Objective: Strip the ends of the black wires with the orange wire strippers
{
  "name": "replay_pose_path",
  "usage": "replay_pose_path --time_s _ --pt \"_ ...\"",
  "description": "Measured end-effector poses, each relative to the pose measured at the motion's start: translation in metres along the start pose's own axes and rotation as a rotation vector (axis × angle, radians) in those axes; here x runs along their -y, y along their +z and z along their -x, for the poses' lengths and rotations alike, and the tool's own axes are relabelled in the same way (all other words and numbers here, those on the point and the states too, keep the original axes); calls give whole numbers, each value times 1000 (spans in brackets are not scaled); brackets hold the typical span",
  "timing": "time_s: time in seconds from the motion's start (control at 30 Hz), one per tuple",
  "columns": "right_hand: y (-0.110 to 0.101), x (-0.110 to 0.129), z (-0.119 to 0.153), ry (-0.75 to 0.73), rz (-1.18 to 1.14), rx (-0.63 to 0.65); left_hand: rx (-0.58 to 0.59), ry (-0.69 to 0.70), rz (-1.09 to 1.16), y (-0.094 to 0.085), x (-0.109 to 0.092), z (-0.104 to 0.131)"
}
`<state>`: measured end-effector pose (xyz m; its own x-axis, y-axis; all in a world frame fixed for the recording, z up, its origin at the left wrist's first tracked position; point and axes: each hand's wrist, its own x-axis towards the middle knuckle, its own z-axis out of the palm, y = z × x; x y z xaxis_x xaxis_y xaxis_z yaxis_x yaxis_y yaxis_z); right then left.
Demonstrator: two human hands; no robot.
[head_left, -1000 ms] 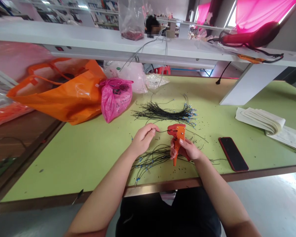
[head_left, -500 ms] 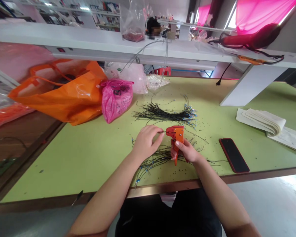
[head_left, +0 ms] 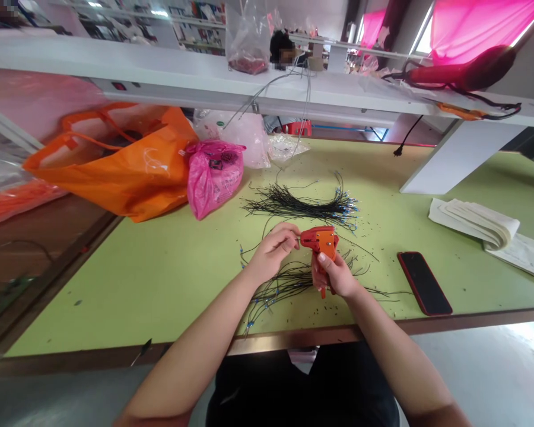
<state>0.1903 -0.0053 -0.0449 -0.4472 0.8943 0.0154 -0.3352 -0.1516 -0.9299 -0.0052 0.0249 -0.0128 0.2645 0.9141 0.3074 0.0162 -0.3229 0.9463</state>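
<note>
Right hand [head_left: 336,276] wrapped round orange tool [head_left: 324,239], left hand [head_left: 272,254] on black wire [head_left: 298,239]

Right fingers curled closed, tool nose [head_left: 307,236] pointing left. Left fingertips pinch the wire just at the nose; can't tell if it's inside. Tool held over near wire bundle [head_left: 289,280]; far bundle [head_left: 305,203] beyond, on green table [head_left: 137,284]. Phone [head_left: 425,283] off right.

Orange-and-red hand tool [head_left: 326,241], blue-tipped black wires [head_left: 303,206], yellow-green tabletop [head_left: 137,284].

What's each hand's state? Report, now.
Left hand: closed, pinching a thin black wire.
Right hand: closed around the handle of an orange-red hand tool.
</note>
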Motion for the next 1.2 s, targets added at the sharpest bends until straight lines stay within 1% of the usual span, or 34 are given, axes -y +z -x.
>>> replay_pose_path --time_s 0.1,0.17,0.23,0.33,0.4,0.5,0.63,0.77,0.9,0.97,1.03,1.1,1.2 --pt "0 1 -1 0 -65 14 -24 -149 435 8 2 2" --pt "0 1 -1 1 -92 4 -60 -183 633 12 -1 4" --pt "-1 1 -1 7 -113 -9 -84 -199 752 14 -6 5" --pt "-1 -1 -2 26 -141 -3 -71 -276 887 12 -15 4" --pt "0 -2 -3 29 -143 15 -92 -321 937 10 -20 2" --pt "-1 -3 -3 23 -131 44 -155 -334 980 7 -27 1" --pt "-2 -2 -2 4 -140 62 -203 -324 963 3 -32 0" --pt "-3 2 -2 -7 -172 64 -221 -310 927 -2 -33 0" --pt "-5 4 -3 -22 -215 67 -273 -287 873 -12 -36 -3" --pt "-6 4 -3 -46 -227 44 -334 -239 808 -23 -37 -5" --pt "-7 5 -2 -62 -221 22 -408 -173 699 -38 -34 -8" --pt "-6 6 -1 -64 -205 11 -475 -116 561 -55 -25 -12" --pt "-6 7 -1 -69 -199 -7 -607 -48 395 -76 -4 -20"
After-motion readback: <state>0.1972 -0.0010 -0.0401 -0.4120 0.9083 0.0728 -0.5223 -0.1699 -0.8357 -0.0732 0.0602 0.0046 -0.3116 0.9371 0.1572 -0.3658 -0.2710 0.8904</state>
